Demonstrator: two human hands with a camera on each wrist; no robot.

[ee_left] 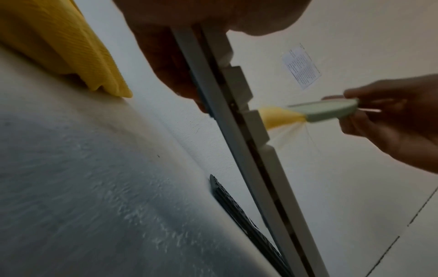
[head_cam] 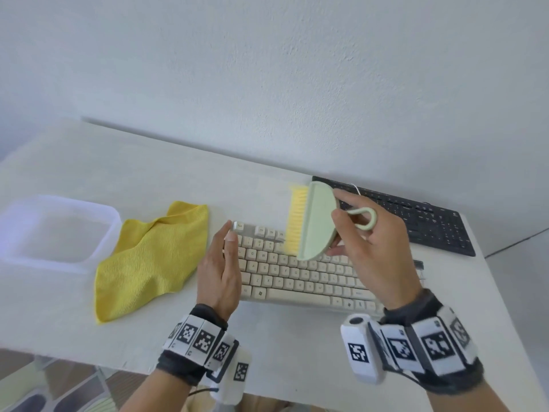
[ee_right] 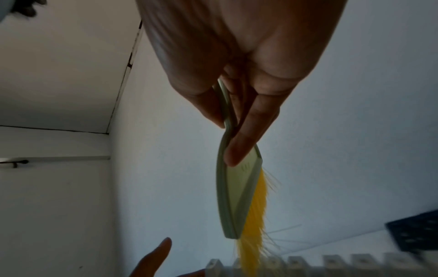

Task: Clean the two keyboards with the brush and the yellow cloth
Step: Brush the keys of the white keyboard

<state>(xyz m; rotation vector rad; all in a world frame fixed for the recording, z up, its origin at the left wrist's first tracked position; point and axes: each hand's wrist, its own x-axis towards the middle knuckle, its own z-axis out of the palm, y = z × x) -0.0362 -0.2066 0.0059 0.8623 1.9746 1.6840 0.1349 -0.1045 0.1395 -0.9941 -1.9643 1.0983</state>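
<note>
- Brushing in hand: right hand (head_cam: 375, 248) pinches the brush (head_cam: 315, 221) by its green body and loop; yellow bristles meet the top key rows of the beige keyboard (head_cam: 300, 275).
- Left hand (head_cam: 221, 269): fingers straight and relaxed, set against the beige keyboard's left edge, holding nothing; it looks to be steadying the board.
- Black keyboard (head_cam: 416, 218): behind and to the right, near the wall, untouched by either hand.
- Cloth (head_cam: 151, 263): crumpled on the table (head_cam: 297, 346), just left of the left hand, beside a clear tub (head_cam: 59, 233).
- Risk, judged: the light pinch could let the brush twist or slip under a hard stroke.
- Risk, judged: if the left hand lifts away, the beige keyboard may slide sideways toward the cloth.
- Risk, judged: dust swept backward could land on the black keyboard.
</note>
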